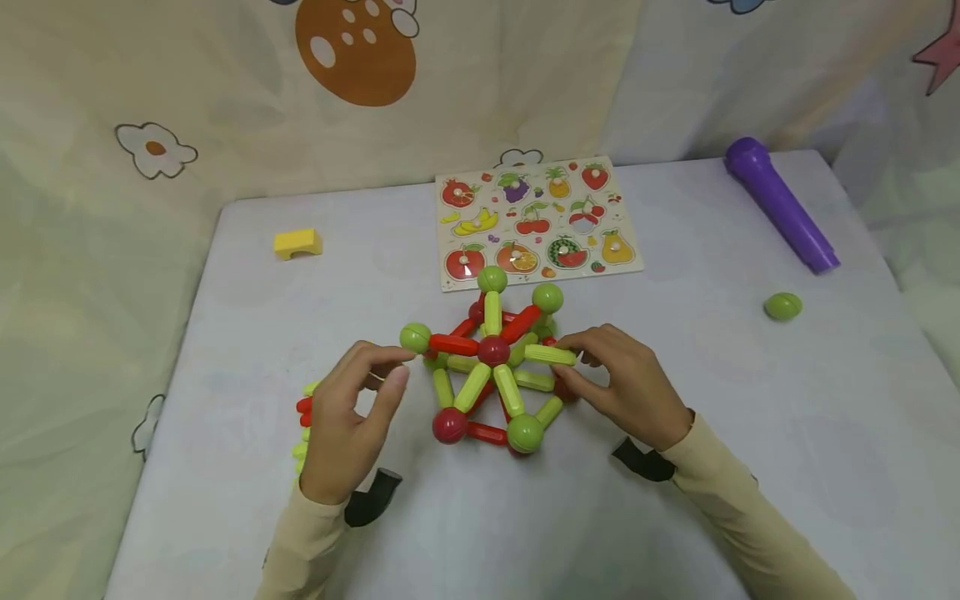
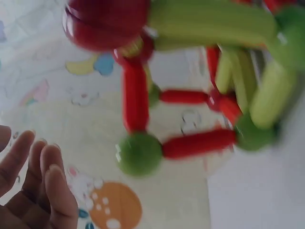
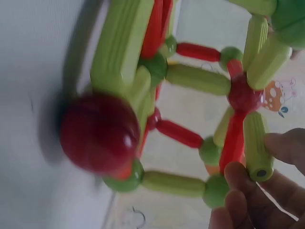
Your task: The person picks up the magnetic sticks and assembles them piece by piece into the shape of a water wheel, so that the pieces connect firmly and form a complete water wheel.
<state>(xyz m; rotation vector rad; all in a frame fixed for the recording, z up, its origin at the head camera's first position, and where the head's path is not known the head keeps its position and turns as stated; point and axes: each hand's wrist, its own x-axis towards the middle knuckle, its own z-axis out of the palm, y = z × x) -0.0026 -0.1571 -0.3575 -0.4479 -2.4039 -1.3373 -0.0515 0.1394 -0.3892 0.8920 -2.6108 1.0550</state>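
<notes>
A frame of magnetic rods and balls (image 1: 493,351) in red and yellow-green stands on the table. Its top has a red hub ball with rods spreading out like spokes. My right hand (image 1: 626,387) pinches a yellow-green rod (image 3: 257,145) between thumb and fingers. The rod's inner end is at the hub, and its outer end shows a dark round tip with no ball on it. My left hand (image 1: 352,421) is at the left of the frame, thumb and fingers apart, holding nothing. Its fingertips come near a green ball (image 1: 415,337); the left wrist view shows them apart from the frame.
Loose red and yellow-green rods (image 1: 303,406) lie partly behind the left hand. Behind the frame is a fruit puzzle board (image 1: 540,223). A yellow block (image 1: 297,243) is at the back left. On the right are a purple toy microphone (image 1: 783,207) and a green ball (image 1: 783,306).
</notes>
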